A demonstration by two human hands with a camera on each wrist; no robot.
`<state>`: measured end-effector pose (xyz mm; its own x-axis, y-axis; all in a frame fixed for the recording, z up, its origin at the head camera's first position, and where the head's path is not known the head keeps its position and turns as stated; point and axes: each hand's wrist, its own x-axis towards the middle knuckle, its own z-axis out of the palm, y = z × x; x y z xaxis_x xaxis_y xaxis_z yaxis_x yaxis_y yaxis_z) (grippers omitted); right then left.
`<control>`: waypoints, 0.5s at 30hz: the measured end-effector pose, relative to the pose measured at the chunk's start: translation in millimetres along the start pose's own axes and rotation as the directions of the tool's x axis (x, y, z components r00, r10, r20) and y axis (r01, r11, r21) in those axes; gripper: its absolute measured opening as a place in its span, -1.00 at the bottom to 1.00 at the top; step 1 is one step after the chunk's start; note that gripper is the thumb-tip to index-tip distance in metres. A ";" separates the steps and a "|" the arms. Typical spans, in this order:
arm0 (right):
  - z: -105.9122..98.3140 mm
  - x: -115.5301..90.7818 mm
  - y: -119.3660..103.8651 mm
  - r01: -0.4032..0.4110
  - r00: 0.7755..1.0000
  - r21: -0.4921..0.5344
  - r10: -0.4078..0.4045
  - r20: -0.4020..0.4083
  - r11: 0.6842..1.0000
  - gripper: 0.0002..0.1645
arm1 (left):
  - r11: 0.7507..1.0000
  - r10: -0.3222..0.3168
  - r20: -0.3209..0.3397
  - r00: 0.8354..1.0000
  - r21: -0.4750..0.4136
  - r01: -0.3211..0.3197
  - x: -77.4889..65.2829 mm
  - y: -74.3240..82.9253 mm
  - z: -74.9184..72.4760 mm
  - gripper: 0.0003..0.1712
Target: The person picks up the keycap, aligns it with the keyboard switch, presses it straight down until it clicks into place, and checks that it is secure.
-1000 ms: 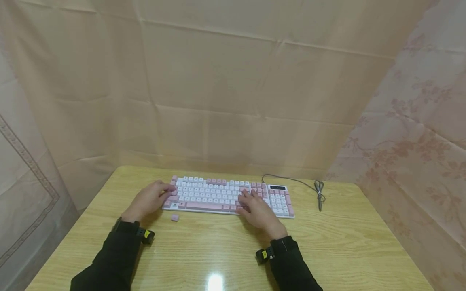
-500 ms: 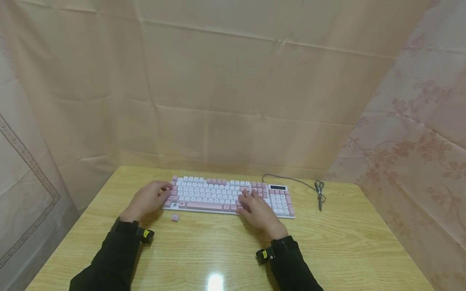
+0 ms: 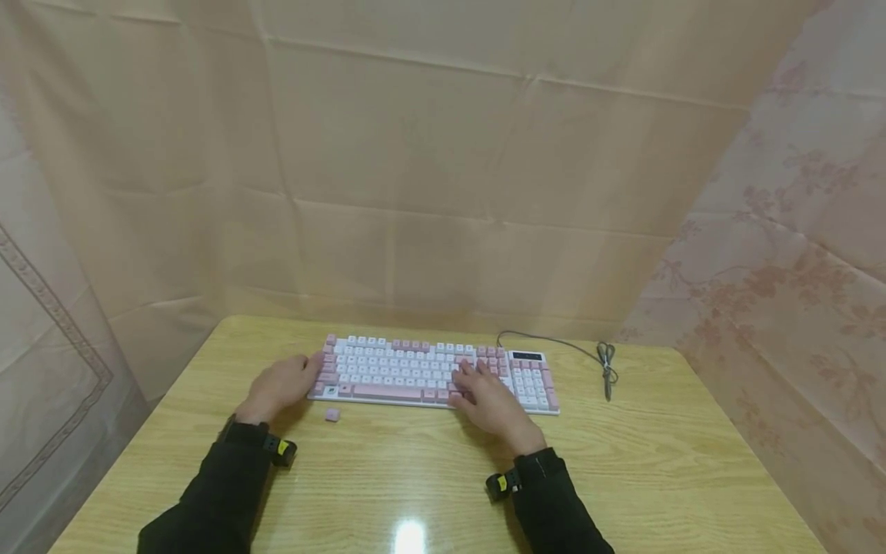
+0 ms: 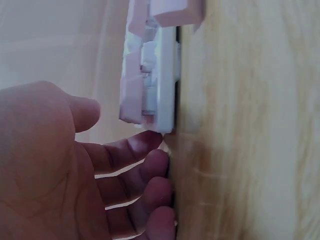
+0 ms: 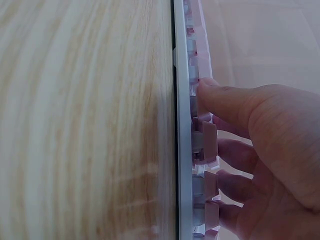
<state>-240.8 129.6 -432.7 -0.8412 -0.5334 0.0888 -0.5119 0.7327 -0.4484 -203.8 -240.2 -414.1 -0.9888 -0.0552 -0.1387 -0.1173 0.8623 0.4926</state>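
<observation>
A pink and white keyboard [image 3: 394, 373] lies across the far half of the table. My left hand [image 3: 279, 386] is at its left end, fingers loosely bent. In the left wrist view the index fingertip meets the lower corner of the keyboard's case [image 4: 166, 85]; the thumb stands apart from the keys and the other fingertips are down by the tabletop. The right hand [image 3: 493, 402] rests spread over the keys right of the space bar, with its thumb [image 5: 215, 98] on the front row. A loose pink keycap [image 3: 332, 415] lies in front of the keyboard's left part.
A grey cable [image 3: 547, 336] runs from the keyboard's back edge to a tied bundle [image 3: 606, 362] at the right. The wooden table [image 3: 388, 477] ends at a beige cloth [image 3: 415, 192] behind, with patterned cloths at both sides.
My left hand has drawn back from over the left-end keys to the keyboard's side edge, uncovering the pink keys there. The right hand, keyboard and loose keycap have stayed in place.
</observation>
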 end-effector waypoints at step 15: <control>-0.9 -0.3 -1.7 -0.007 1.000 -0.006 0.007 0.003 1.000 -0.41 | 0.999 -0.020 0.030 0.999 0.035 0.019 6.3 -1.1 5.7 -0.14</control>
<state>-239.8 128.9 -431.2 -0.8441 -0.5296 0.0833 -0.5074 0.7390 -0.4433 -209.4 -238.7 -420.4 -0.9830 -0.0573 -0.1746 -0.1327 0.8784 0.4592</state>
